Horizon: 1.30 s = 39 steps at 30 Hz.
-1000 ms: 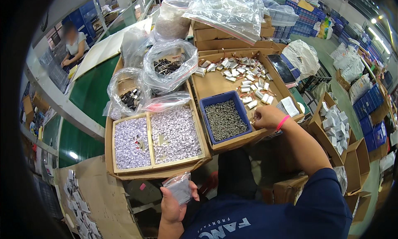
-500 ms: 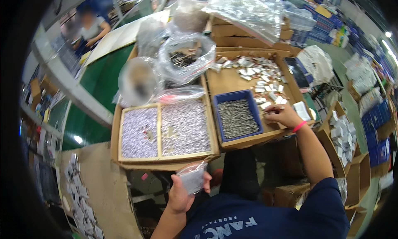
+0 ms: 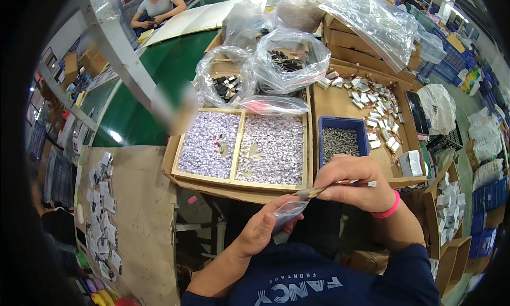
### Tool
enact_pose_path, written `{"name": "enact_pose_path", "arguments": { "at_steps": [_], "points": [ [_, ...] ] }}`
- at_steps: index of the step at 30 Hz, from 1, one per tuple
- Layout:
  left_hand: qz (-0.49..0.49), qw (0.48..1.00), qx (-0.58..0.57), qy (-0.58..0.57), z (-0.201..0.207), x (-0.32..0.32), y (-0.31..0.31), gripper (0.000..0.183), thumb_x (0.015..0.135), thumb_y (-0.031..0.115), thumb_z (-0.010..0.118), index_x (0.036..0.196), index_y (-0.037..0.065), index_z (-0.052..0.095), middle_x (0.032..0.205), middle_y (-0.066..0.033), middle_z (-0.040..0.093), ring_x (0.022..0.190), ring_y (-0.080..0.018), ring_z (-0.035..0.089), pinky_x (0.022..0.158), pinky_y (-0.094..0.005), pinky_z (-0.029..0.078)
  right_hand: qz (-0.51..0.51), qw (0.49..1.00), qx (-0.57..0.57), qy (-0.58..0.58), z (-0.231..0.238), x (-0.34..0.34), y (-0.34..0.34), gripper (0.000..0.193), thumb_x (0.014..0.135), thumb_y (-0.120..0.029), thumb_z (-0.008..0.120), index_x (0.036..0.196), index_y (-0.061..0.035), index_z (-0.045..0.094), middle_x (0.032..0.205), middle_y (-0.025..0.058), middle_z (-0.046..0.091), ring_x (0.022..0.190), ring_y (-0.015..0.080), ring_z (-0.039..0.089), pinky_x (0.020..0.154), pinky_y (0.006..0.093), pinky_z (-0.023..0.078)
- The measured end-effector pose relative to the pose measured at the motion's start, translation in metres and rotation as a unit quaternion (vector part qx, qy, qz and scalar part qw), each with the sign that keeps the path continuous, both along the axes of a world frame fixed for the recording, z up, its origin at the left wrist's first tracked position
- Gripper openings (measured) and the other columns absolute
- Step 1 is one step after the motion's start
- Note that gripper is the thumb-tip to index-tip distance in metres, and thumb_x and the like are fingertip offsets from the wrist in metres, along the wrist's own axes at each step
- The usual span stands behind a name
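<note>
My left hand (image 3: 260, 226) grips a small clear plastic bag (image 3: 287, 213), its mouth facing up and to the right. Whatever lies inside the bag is hard to make out. Against that mouth, my right hand (image 3: 358, 181), with a pink wristband, pinches a small battery with red wires (image 3: 309, 193); its white connector (image 3: 370, 183) sticks out to the right of the fingers. Most of the battery is covered by the fingers. Just beyond the right hand stands a blue bin (image 3: 321, 141) holding many small metal screws (image 3: 340, 140).
A wooden tray (image 3: 237, 147) with two compartments of small whitish pieces lies ahead. Silver batteries (image 3: 374, 101) are spread in a cardboard box (image 3: 329, 107). Bags of black parts (image 3: 227, 88) stand behind. Flat packets (image 3: 101, 216) lie on the left table; white boxes (image 3: 446, 208) fill a carton.
My right hand has come from the cardboard box of batteries to the bag, carrying a battery with red wires. My left hand has moved right with the bag; the view has shifted.
</note>
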<state>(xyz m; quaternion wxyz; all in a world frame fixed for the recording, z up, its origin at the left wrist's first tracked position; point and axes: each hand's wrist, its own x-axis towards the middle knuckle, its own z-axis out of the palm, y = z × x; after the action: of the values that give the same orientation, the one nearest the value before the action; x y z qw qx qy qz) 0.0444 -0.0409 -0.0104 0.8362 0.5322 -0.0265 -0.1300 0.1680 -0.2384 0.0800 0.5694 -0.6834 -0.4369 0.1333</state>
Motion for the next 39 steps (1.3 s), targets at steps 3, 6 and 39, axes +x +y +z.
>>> {"name": "enact_pose_path", "arguments": {
  "at_steps": [3, 6, 39],
  "points": [
    [-0.01, 1.0, -0.009, -0.028, 0.001, -0.003, 0.008, 0.086, 0.085, 0.069, 0.04, 0.135, -0.001, 0.037, 0.105, -0.0079, 0.056, 0.086, -0.0113, 0.049, 0.078, -0.0244, 0.041, 0.066, 0.997, -0.03, 0.009, 0.003, 0.0, 0.022, 0.014, 0.077, -0.006, 0.072, 0.09, -0.0028, 0.069, 0.085, 0.0062, 0.068, 0.078, 0.0164, 0.061, 0.069, 0.0279, 0.046],
    [-0.008, 0.999, 0.004, -0.042, 0.001, -0.006, 0.016, 0.083, 0.087, 0.066, 0.039, 0.136, -0.001, 0.035, 0.105, -0.0049, 0.056, 0.086, -0.0095, 0.047, 0.078, -0.0223, 0.039, 0.097, 0.993, -0.059, 0.031, 0.005, -0.001, 0.033, 0.015, 0.077, -0.008, 0.073, 0.091, -0.0032, 0.07, 0.086, 0.0058, 0.068, 0.076, 0.0159, 0.06, 0.068, 0.027, 0.046],
    [-0.016, 0.998, -0.061, -0.028, -0.009, -0.015, 0.022, 0.079, 0.089, 0.068, 0.026, 0.121, -0.001, 0.049, 0.099, -0.0086, 0.058, 0.083, -0.0123, 0.054, 0.073, -0.0244, 0.045, 0.156, 0.98, -0.12, -0.037, 0.003, -0.008, 0.062, 0.016, 0.079, -0.009, 0.071, 0.092, -0.0063, 0.062, 0.081, 0.0042, 0.061, 0.078, 0.0171, 0.062, 0.069, 0.0289, 0.05]
  ]
}}
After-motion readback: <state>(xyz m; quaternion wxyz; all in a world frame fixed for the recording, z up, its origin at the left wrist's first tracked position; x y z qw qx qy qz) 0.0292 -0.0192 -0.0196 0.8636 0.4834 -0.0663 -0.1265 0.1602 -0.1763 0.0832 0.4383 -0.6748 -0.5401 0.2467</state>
